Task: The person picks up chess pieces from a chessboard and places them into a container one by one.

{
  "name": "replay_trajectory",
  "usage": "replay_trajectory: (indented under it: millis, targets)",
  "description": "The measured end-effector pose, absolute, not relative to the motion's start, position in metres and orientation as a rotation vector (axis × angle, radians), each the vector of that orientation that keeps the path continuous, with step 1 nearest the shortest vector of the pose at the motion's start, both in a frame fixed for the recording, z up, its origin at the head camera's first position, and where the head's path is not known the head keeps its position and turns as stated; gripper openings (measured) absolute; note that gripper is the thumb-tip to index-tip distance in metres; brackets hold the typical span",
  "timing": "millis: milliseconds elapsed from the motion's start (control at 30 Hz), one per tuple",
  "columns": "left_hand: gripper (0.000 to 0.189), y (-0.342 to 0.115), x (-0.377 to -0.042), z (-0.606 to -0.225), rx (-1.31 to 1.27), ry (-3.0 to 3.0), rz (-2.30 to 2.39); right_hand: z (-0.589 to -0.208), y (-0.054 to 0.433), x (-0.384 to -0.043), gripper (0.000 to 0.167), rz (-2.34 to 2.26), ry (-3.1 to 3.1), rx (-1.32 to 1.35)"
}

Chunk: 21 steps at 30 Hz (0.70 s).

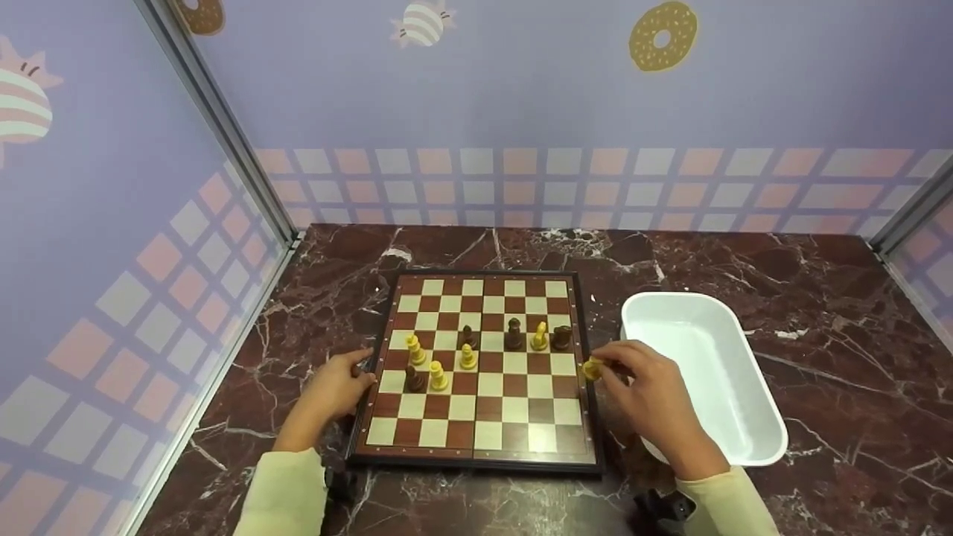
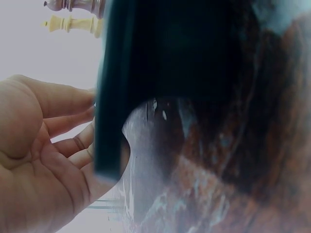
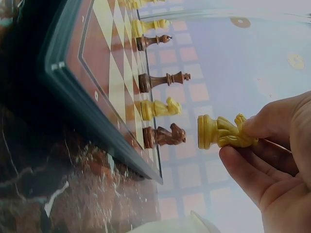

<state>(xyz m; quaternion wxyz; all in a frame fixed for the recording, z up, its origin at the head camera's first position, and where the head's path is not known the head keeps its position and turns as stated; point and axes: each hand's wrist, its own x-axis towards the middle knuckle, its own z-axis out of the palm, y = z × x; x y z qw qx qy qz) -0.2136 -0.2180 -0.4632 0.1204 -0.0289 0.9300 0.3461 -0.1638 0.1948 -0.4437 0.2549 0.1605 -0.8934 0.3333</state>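
My right hand (image 1: 646,387) pinches a yellow chess knight (image 3: 218,132) by its head between thumb and fingers. The knight is held at the right edge of the chessboard (image 1: 514,432), its base off the squares in the right wrist view. My left hand (image 1: 333,387) holds the board's left edge; in the left wrist view its fingers meet the dark rim (image 2: 109,155), partly hidden by it. Nearest the held piece stand a brown knight (image 3: 165,136) and another yellow knight (image 3: 160,109), then a tall brown piece (image 3: 165,81). Several yellow and brown pieces stand farther left.
A white plastic tub (image 1: 703,357) stands right of the board, partly behind my right forearm. Dark red marble-patterned tabletop (image 1: 350,283) surrounds the board. Patterned panels (image 1: 521,97) rise behind the table and at its sides.
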Motion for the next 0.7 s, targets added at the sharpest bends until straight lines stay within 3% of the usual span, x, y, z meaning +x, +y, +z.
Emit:
replay_trajectory:
  millis: [700]
  targets:
    - [0.052,-0.218,-0.213,-0.464,-0.099,2.699,1.005,-0.442,0.232,-0.165,0.016,0.903,-2.353,0.349]
